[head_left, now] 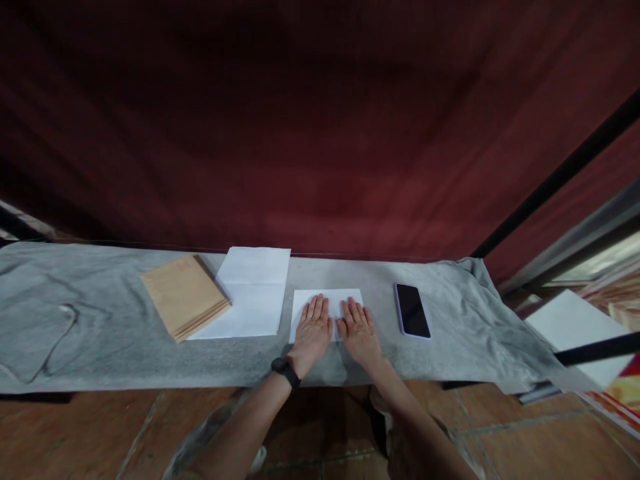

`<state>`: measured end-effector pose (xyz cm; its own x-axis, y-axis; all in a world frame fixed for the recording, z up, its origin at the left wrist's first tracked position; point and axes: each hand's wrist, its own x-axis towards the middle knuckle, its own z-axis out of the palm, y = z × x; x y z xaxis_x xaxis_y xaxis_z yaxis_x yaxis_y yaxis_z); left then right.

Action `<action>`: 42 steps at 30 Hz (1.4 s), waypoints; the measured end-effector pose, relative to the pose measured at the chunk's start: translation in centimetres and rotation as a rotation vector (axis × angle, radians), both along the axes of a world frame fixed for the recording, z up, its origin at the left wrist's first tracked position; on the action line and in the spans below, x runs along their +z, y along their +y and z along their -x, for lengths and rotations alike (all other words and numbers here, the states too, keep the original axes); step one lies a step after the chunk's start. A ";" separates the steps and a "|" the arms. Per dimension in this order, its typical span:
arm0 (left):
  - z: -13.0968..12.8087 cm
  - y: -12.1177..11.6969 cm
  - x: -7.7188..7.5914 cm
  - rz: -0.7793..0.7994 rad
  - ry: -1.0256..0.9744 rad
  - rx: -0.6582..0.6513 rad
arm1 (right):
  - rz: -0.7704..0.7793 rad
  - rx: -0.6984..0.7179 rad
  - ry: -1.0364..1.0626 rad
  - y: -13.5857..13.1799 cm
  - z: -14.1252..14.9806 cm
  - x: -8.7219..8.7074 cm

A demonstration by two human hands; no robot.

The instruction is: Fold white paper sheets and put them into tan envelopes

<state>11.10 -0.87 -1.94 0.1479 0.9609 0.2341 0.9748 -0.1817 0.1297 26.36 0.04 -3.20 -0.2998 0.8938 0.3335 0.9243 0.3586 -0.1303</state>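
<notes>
A white sheet of paper (334, 297), which looks folded, lies flat on the grey cloth in front of me. My left hand (314, 327) rests palm down on its left part, fingers stretched out, with a dark watch on that wrist. Across from it, my right hand (359, 328) lies flat over the paper's right edge, fingers extended and a little apart. Both hands cover much of the sheet's lower part. To the left lie creased white sheets (255, 293), and a stack of brown envelopes (185, 293) overlaps their left side.
A phone with a dark screen (413, 311) lies right of my hands. The grey cloth (115, 347) covers the long table. A thin cable (60, 340) runs over its left end. Behind hangs a dark red curtain (320, 147). A white board (575, 327) stands beyond the right end.
</notes>
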 end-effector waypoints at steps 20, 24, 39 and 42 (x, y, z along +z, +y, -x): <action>1.1 1.0 -0.3 -0.023 0.018 0.042 | -0.003 -0.048 -0.004 1.5 0.4 -0.4; 1.7 1.1 -0.3 -0.030 0.015 0.079 | -0.060 -0.093 0.009 1.4 -0.2 -0.8; -0.1 1.8 0.6 0.019 -0.014 -0.023 | 0.125 0.061 0.087 2.7 2.6 1.4; -0.5 2.1 0.6 0.055 -0.010 -0.010 | 0.162 0.043 0.061 2.8 2.8 1.3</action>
<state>11.61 1.28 -1.38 0.1558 0.9708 0.1822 0.9715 -0.1840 0.1496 23.60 2.81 -1.86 -0.3221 0.9242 0.2052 0.8974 0.3671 -0.2447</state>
